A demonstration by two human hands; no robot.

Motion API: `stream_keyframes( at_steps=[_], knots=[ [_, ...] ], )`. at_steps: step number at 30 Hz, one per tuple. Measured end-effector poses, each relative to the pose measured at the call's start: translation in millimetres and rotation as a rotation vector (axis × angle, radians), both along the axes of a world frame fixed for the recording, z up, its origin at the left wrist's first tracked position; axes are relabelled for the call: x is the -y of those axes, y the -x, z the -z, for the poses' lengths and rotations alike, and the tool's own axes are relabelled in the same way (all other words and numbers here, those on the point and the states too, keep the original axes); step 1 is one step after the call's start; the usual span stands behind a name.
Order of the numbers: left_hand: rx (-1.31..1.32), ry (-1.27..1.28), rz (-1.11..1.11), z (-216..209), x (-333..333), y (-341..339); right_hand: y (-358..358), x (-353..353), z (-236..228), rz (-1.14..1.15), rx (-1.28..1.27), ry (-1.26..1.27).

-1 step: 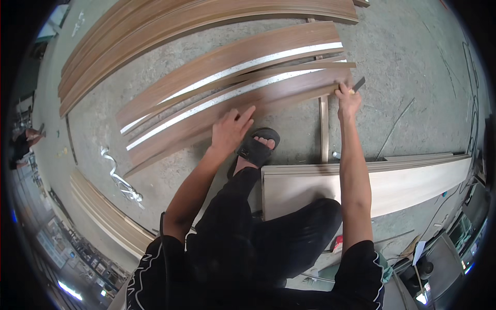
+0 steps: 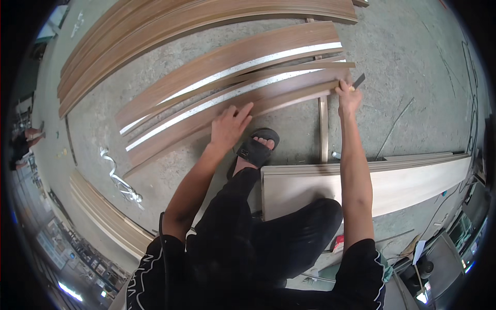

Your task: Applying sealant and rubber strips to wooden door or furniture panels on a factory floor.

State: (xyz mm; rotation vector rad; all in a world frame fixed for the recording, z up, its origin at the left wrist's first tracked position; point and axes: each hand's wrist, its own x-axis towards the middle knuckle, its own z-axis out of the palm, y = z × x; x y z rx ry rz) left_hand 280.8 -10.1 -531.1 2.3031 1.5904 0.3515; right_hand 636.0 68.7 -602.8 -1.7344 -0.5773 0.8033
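My right hand [image 2: 349, 98] is closed around a knife [image 2: 358, 81] with a dark blade pointing away to the upper right. Its fingers also touch the right end of the nearest brown wood-grain board [image 2: 289, 91]. My left hand [image 2: 230, 124] lies over the near edge of that board, index finger stretched out and the others partly bent; the thumb is hidden. A bright white strip [image 2: 206, 106] runs along the board's far side. Just beyond is a second brown board [image 2: 248, 49] with a similar white strip.
More long brown boards [image 2: 181, 20] lie at the back. A pale board stack [image 2: 305, 188] is beside my right knee, another stack [image 2: 111, 217] at left. Crumpled silvery film [image 2: 121, 181] lies on the concrete floor. My sandalled foot [image 2: 261, 144] stands near the board. Another person [image 2: 26, 144] is far left.
The board's near edge has tilted slightly and shows more of its lighter side between my hands. Both hands have stayed almost in place, the right still with the knife.
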Motion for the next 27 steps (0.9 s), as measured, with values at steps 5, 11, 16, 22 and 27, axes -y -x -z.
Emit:
stream_keyframes(
  at_steps=[5,11,16,22,27],
  knots=[
    [-0.020,-0.083,0.037,41,-22,21,9,-26,-18,-0.026,0.092,0.063],
    [0.053,0.011,0.078,35,-20,-11,8,-24,-14,-0.091,-0.027,-0.134],
    [0.190,0.278,0.042,31,9,4,-27,-46,-6,-0.004,0.230,0.161],
    [0.235,0.391,0.041,33,23,13,-66,-80,11,-0.134,-0.032,0.150],
    [0.261,0.362,-0.014,30,27,9,-80,-82,26,-0.306,-0.191,0.004]
  ],
)
